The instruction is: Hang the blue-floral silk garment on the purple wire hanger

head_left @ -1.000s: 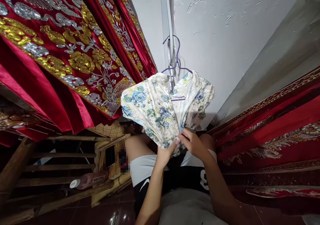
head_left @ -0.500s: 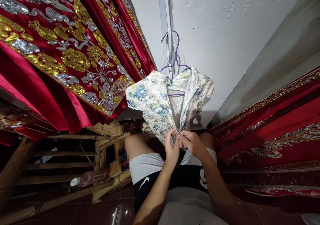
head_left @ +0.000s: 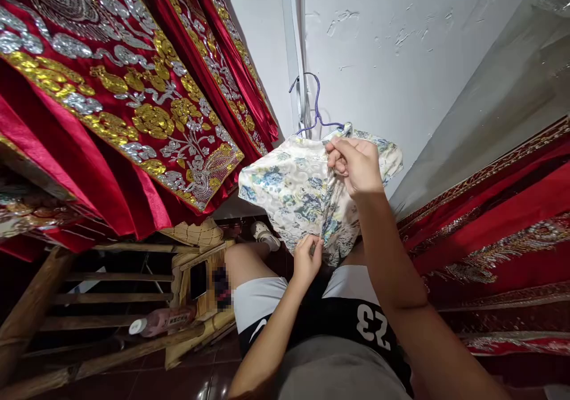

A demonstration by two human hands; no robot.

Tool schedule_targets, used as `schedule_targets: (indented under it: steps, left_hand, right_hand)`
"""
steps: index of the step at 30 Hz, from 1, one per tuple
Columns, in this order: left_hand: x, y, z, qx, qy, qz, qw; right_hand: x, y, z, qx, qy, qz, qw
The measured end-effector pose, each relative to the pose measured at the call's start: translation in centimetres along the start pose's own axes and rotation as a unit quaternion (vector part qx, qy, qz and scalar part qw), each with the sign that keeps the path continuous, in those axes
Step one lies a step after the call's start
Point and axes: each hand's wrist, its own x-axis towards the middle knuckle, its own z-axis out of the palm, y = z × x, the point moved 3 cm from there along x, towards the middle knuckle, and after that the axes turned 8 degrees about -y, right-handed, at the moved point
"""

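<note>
A small cream garment with blue and yellow flowers [head_left: 289, 192] hangs on a purple wire hanger [head_left: 315, 106] against the white wall. My right hand [head_left: 354, 162] is closed in a pinch near the garment's collar, at the top of its centre seam. My left hand [head_left: 306, 260] is closed on the garment's lower edge, at the bottom of the same seam. The seam runs taut between the two hands. What the right fingers pinch is too small to make out.
Red satin cloths with gold and silver embroidery [head_left: 111, 91] hang at the left, and more lie at the right [head_left: 499, 228]. A bamboo rack [head_left: 111, 305] holds a pink bottle [head_left: 162, 320]. A phone [head_left: 198, 278] leans on the rack. A white pipe [head_left: 294, 50] runs up the wall.
My right hand has risen from the garment's lower edge to the collar along the centre seam, and the open front now lies shut. My left hand stayed at the bottom.
</note>
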Motion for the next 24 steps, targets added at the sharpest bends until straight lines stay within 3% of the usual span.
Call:
schedule_targets:
  steps: [4, 10, 13, 15, 17, 20, 22, 24]
  left_hand:
    - [2.5, 1.7, -2.5, -0.032, -0.011, 0.039, 0.999]
    - [10.6, 11.2, -10.0, -0.025, 0.138, 0.214, 0.967]
    - [13.7, 14.6, -11.9, 0.035, 0.115, 0.269, 0.956]
    - [14.5, 15.9, -12.4, 0.072, 0.100, 0.293, 0.948]
    - [14.4, 16.5, -12.9, 0.081, 0.118, 0.307, 0.941]
    - [13.8, 16.1, -15.3, 0.041, 0.216, 0.303, 0.927]
    - [13.6, 14.4, -18.0, -0.006, 0.305, 0.285, 0.909]
    - [13.6, 11.0, -20.6, -0.108, 0.373, 0.237, 0.891]
  right_hand:
    - [-0.8, 0.5, 0.7, -0.015, -0.013, 0.003, 1.000]
    - [-2.5, 0.9, 1.7, -0.058, -0.054, -0.004, 0.997]
    - [-2.3, 0.4, 1.9, -0.079, -0.050, -0.048, 0.994]
    - [-1.9, 0.6, 1.8, -0.087, -0.043, -0.067, 0.993]
    - [-1.6, 1.7, 1.5, -0.103, -0.045, -0.060, 0.992]
    - [-2.2, 4.6, 0.8, -0.107, -0.085, 0.009, 0.991]
    - [-3.5, 6.6, 0.1, -0.080, -0.099, 0.056, 0.990]
    - [-5.3, 8.1, -0.5, -0.044, -0.085, 0.086, 0.992]
